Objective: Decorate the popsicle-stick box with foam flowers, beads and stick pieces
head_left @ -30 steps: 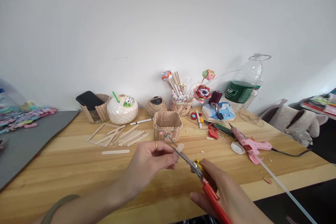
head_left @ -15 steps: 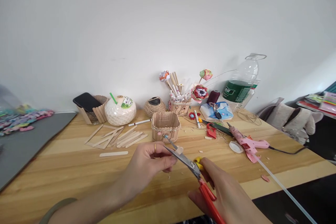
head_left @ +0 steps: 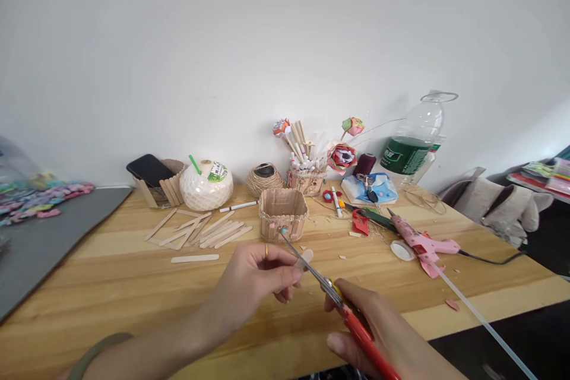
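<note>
My left hand [head_left: 269, 273] pinches a short wooden craft stick [head_left: 305, 258], its rounded end poking out past the thumb and forefinger. In my right hand [head_left: 360, 320] are scissors [head_left: 329, 288] with red and yellow handles. Their blades lie nearly together, pointing up and left, right beside the craft stick. Whether the blades touch the stick I cannot tell. Just beyond my hands stands a box made of craft sticks [head_left: 284, 217], trimmed with twine and small coloured beads.
Loose craft sticks [head_left: 222, 231] lie on the left, in front of a white coconut [head_left: 207, 187] with a green straw. A pink glue gun [head_left: 423, 246] rests at the right with its cord. Behind are a twine ball [head_left: 263, 181], a pen holder [head_left: 307, 181] and a large bottle [head_left: 414, 142].
The scissor blades have swung closer together and the scissors have turned in my right hand. My left hand keeps its pinch on the craft stick. The camera view has shifted slightly.
</note>
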`<move>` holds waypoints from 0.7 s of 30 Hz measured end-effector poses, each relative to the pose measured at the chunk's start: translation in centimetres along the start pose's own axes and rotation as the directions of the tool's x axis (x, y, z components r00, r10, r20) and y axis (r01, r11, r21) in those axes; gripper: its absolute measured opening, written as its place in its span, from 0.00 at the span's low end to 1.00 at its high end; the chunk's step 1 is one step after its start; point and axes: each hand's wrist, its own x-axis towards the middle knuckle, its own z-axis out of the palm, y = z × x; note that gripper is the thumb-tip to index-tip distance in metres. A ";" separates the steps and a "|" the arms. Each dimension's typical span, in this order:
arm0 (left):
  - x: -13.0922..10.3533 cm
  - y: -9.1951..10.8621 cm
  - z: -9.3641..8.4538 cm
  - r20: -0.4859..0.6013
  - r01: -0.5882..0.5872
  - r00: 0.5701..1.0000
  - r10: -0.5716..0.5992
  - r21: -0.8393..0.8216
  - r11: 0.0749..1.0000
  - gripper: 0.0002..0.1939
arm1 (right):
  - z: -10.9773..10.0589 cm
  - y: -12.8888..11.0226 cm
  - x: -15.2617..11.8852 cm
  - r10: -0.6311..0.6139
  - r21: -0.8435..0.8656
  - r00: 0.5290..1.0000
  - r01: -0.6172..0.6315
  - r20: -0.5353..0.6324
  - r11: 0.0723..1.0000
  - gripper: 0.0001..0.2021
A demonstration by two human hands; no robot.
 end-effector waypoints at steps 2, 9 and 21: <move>0.0 0.0 0.0 0.004 0.002 1.000 -0.002 -0.003 1.000 0.06 | -0.1 -0.3 0.0 -0.003 0.017 1.000 0.002 0.019 1.000 0.19; 0.1 -0.1 -0.1 0.011 0.029 1.000 -0.029 -0.008 1.000 0.06 | -0.5 -2.5 0.1 0.053 0.037 0.994 -0.057 0.097 0.998 0.20; 0.0 0.0 -0.2 0.030 0.026 0.999 -0.027 0.004 1.000 0.05 | 0.2 -1.3 0.5 0.079 -0.036 0.988 -0.075 0.131 0.997 0.21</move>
